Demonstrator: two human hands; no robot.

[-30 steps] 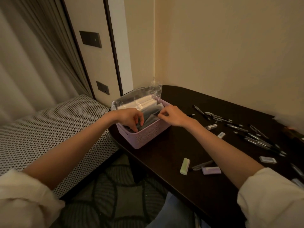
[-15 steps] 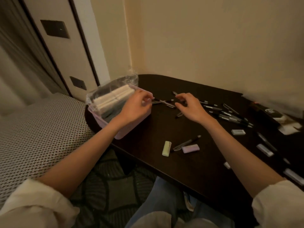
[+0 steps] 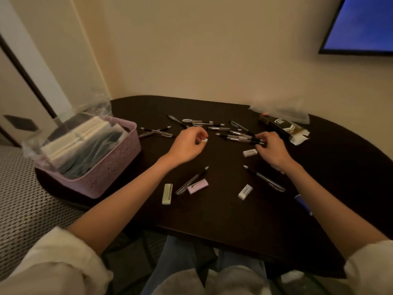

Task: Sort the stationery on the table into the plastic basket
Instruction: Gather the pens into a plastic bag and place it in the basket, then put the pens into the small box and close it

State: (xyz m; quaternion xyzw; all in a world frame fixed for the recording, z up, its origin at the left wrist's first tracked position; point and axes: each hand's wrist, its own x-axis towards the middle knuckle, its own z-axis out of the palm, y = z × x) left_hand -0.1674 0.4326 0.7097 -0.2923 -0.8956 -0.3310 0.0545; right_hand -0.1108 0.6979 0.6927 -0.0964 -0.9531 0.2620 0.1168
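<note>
A lilac plastic basket [image 3: 119,165] stands at the table's left edge, filled with notebooks in clear wrap. My left hand [image 3: 187,145] hovers mid-table and pinches a small white eraser [image 3: 204,140] between thumb and fingers. My right hand [image 3: 272,152] reaches into a scatter of black pens [image 3: 236,135] and pinches one of them at its fingertips. A white eraser [image 3: 249,152] lies just left of that hand. Nearer me lie a green eraser [image 3: 167,193], a pink eraser [image 3: 197,186], a pen [image 3: 191,180], another white eraser [image 3: 245,192] and a pen [image 3: 263,178].
The dark table [image 3: 212,213] curves round at left and front. A black-and-white carton [image 3: 282,127] and a clear bag [image 3: 280,111] lie at the back right. A screen [image 3: 361,24] hangs on the wall. A woven bench [image 3: 25,201] sits left of the table.
Both hands left the basket and moved right over the table. My left hand picked up a small white eraser; my right hand reached the pen pile. The view swung right.
</note>
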